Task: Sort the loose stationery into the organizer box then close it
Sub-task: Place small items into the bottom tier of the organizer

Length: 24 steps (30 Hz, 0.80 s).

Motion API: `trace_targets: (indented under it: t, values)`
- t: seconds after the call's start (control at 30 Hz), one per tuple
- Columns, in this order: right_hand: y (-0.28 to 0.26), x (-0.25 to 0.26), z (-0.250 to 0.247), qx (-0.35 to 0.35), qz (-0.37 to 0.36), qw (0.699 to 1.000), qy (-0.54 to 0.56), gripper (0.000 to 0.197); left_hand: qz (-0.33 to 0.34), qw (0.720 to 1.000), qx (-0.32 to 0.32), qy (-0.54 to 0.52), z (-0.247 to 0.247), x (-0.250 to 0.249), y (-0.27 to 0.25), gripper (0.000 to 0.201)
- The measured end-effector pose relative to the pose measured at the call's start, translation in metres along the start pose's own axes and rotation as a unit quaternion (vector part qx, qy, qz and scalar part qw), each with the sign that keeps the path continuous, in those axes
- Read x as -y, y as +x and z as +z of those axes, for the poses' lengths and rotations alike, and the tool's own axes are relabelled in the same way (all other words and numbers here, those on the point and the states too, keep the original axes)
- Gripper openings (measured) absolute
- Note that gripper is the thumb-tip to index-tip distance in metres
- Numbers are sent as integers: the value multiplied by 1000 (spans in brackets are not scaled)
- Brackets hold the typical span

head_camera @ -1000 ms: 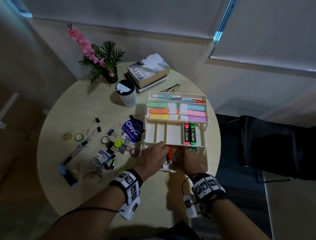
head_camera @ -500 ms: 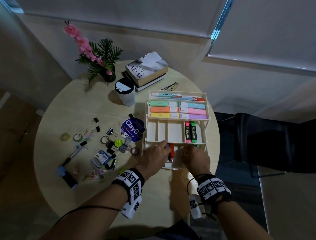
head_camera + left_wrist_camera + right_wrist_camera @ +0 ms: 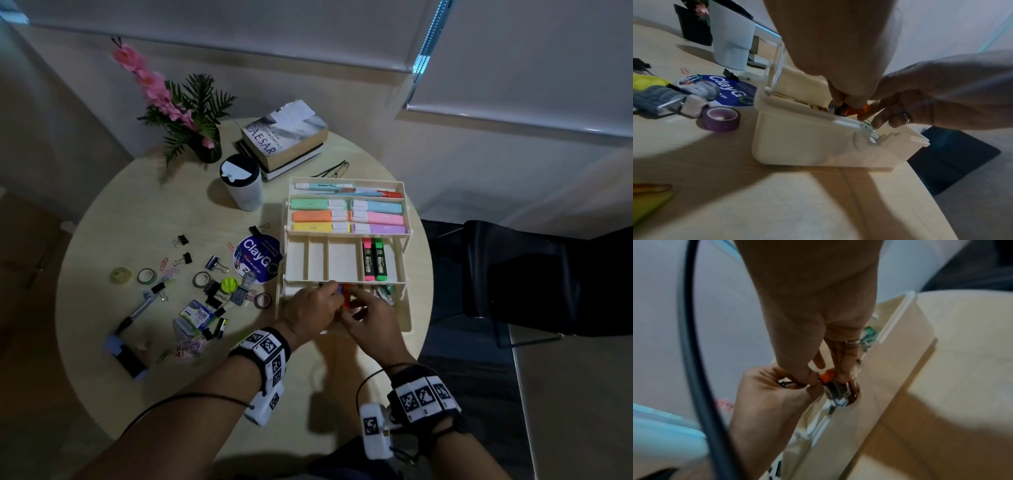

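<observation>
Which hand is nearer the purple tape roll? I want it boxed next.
Left. The left hand is at the box's front tray, just right of the purple tape roll; the right hand is farther right.
</observation>
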State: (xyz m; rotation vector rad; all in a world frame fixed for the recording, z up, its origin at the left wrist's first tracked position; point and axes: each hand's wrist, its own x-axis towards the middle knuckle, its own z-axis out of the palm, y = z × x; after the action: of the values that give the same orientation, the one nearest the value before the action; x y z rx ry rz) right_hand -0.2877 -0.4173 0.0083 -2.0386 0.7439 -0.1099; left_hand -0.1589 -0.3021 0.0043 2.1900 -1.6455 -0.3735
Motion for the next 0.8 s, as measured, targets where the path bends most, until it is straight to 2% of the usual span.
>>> trace_targets:
  t: [0.1, 0.17, 0.23, 0.3, 0.37, 0.57, 0.8]
  values:
    - [8, -15, -1, 8, 4, 1000, 12, 31, -27, 999, -9, -19, 4, 2, 8, 9]
    - [12, -25, -5, 28, 12, 999, -15, 40, -37, 999, 5, -22, 7, 1, 13, 4]
    - [14, -32, -10, 17, 29, 998, -49, 43, -47, 999, 26, -5, 9, -5, 17, 5]
    - [17, -38, -14, -12, 17, 994, -110, 34, -48, 998, 36, 10, 9, -10, 21, 10]
    - [22, -37, -14, 0, 1, 984, -178, 28, -53, 997, 43, 24, 7, -15, 22, 15]
    - [38, -30, 0, 51, 65, 939, -333, 13, -45, 997, 54, 31, 0, -16, 17, 10]
    - [41, -26, 5, 36, 64, 922, -380, 11, -37, 996, 54, 58, 2, -7, 10, 15]
